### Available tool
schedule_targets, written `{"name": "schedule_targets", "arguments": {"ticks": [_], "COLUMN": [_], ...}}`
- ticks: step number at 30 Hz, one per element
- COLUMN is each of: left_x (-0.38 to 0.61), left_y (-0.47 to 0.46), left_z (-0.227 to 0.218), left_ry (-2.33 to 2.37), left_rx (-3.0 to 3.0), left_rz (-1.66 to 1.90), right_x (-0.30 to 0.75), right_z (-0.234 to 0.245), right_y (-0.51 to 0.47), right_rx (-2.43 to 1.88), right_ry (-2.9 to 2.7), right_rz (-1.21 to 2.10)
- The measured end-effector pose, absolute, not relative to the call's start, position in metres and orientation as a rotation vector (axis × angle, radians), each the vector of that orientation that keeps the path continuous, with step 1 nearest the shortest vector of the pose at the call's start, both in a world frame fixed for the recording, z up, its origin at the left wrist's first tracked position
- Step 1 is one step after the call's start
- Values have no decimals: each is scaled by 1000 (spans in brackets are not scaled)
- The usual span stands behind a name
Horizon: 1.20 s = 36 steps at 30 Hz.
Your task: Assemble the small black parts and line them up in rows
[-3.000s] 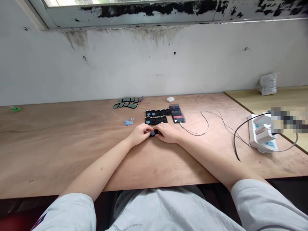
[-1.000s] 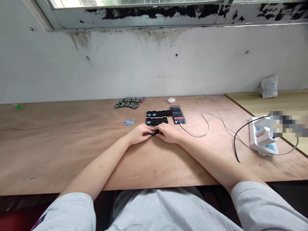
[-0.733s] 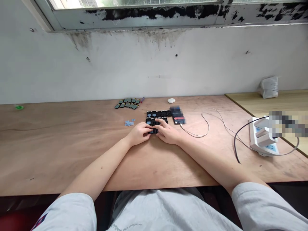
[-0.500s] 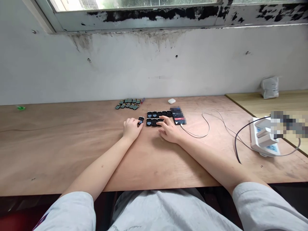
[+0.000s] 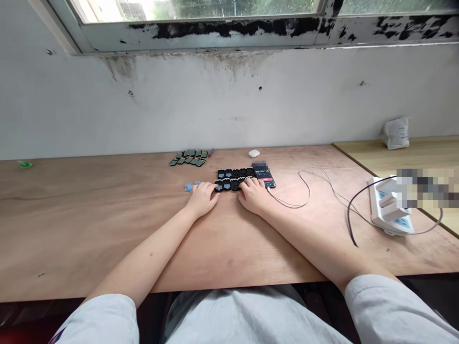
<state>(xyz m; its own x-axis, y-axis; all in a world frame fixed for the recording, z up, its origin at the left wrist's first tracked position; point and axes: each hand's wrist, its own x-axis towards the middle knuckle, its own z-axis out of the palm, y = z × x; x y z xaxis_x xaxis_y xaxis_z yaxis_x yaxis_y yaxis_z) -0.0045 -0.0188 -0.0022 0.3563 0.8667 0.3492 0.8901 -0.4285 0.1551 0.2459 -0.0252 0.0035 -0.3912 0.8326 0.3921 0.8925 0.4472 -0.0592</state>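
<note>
Two rows of small black square parts lie side by side on the table, a back row [image 5: 235,173] and a front row [image 5: 234,184]. Some of them carry light-blue pads. My left hand [image 5: 202,199] has its thumb and forefinger closed on the black square part [image 5: 218,186] at the left end of the front row. At the other end, my right hand [image 5: 253,195] has its fingers bent and closed over the front row, hiding the parts there. Loose light-blue pads [image 5: 189,187] lie just left of my left hand, partly covered by it.
Several green-grey square pieces [image 5: 189,157] lie farther back, beside a purple tool [image 5: 211,152]. A phone [image 5: 265,177] with a white cable [image 5: 297,206] adjoins the rows. A white case [image 5: 254,153] lies behind. At right stands a power strip [image 5: 380,210] with plugs.
My left hand has brought its black part right, to the left end of the front row. My right fingers have bent down onto that row's right side. The loose blue pads are uncovered.
</note>
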Motion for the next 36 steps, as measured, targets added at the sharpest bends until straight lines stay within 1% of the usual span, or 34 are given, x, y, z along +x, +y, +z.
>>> {"name": "schedule_targets", "arguments": {"ticks": [7,24,29,33,36], "left_x": [-8,-10,-26,-48,-55], "left_y": [-16,-14,-1,15,21], "left_z": [-4,-5,-4,-6,-8], "left_ry": [-1542,-1562,-1785,-2112,-2238], "left_rx": [-2649,-2704,-2338,-2097,-2069], "left_rz": [-618,-637,-739,-638,-555], "right_x": [249,257,262,264,264], "right_z": [0,-2,-5,-6,-5], "right_y": [-18,-1,12,12,5], "right_rx": [-1542,-1556,-1575,-1587,-1578], "right_ry": [-2236,-2205,-2270,-2283,-2260], "right_rz": [-185,-231,-173,-144,-186]}}
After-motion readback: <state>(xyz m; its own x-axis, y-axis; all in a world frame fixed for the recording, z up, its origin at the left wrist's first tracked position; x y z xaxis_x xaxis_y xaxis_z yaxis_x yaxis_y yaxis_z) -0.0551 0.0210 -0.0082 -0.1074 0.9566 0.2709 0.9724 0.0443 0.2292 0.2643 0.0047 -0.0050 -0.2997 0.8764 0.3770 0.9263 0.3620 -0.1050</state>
